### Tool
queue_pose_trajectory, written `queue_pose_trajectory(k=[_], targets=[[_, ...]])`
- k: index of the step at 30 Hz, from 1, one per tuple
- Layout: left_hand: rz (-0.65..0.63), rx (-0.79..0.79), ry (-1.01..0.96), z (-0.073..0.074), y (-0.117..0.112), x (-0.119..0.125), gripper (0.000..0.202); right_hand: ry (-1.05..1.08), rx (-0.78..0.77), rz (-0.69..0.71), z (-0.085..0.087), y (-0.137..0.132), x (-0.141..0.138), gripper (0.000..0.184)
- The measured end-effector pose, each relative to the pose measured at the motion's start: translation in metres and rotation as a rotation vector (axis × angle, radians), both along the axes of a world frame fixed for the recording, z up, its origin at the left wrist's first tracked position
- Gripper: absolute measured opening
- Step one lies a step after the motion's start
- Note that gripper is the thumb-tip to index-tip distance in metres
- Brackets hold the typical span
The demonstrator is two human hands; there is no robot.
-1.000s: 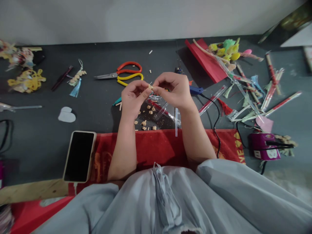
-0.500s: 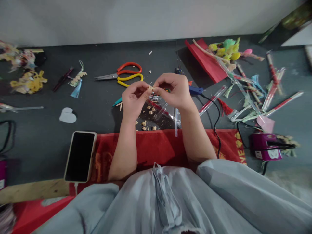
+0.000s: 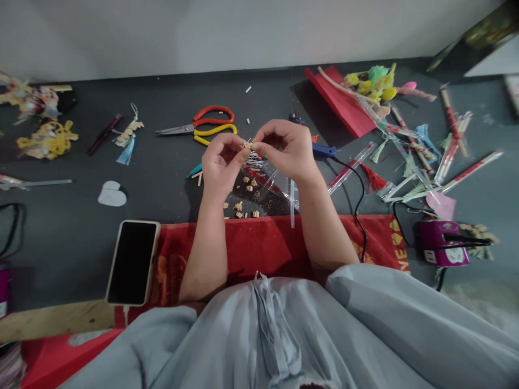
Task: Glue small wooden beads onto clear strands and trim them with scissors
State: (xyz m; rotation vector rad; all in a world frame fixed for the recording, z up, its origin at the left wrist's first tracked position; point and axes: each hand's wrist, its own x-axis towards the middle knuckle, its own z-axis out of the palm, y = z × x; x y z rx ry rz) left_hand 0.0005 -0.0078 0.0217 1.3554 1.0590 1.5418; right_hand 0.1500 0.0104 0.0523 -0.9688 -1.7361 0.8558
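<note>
Between the fingertips of both hands is a small pale wooden piece [image 3: 248, 146], with a thin pin-like bit sticking up from it. My left hand [image 3: 222, 165] pinches it from the left with thumb and forefinger. My right hand [image 3: 287, 148] pinches it from the right the same way. Below the hands several small wooden pieces [image 3: 239, 207] and crumbs lie on the dark table. Scissors [image 3: 214, 125] with red and yellow handles lie just beyond my left hand. A blue-handled tool [image 3: 324, 151] with a black cord is partly hidden behind my right hand.
A phone [image 3: 133, 263] lies at the front left, over a red towel [image 3: 263, 243]. To the right are a red sheet [image 3: 340, 102], plastic-wrapped sticks [image 3: 452, 146], a red tassel [image 3: 372, 177] and a purple box [image 3: 441, 243]. A charm with a blue tassel [image 3: 127, 150] lies left.
The hands stay pinched on the small wooden piece, which looks slightly turned. The whole view has shifted a little; nothing else has visibly moved.
</note>
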Motion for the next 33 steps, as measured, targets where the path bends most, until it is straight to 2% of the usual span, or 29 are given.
queue_pose_trajectory(k=[5,10,16,21,27,33], targets=[[-0.002,-0.029,-0.038,0.0022,-0.0011,0.0008,0.033,0.016,-0.01,0.034,-0.0018,0.0005,0.0002,0.016],[-0.028,-0.081,-0.095,-0.0027,0.0009,0.0013,0.033,0.016,0.013,0.072,-0.0001,0.0007,0.002,0.009],[-0.105,-0.255,-0.21,-0.0026,0.0025,0.001,0.039,0.0,0.003,0.033,0.0026,-0.0004,0.0022,0.011],[-0.157,-0.296,-0.255,0.0008,0.002,0.0009,0.039,0.031,-0.061,0.023,0.0025,-0.0007,-0.0002,0.017],[-0.115,-0.254,-0.189,-0.0021,0.0028,0.0005,0.039,0.054,-0.132,0.041,0.0001,0.002,-0.0002,0.015],[-0.058,-0.109,-0.129,-0.0048,0.0034,-0.0013,0.033,0.061,-0.086,0.075,0.0007,0.0016,0.0004,0.009]])
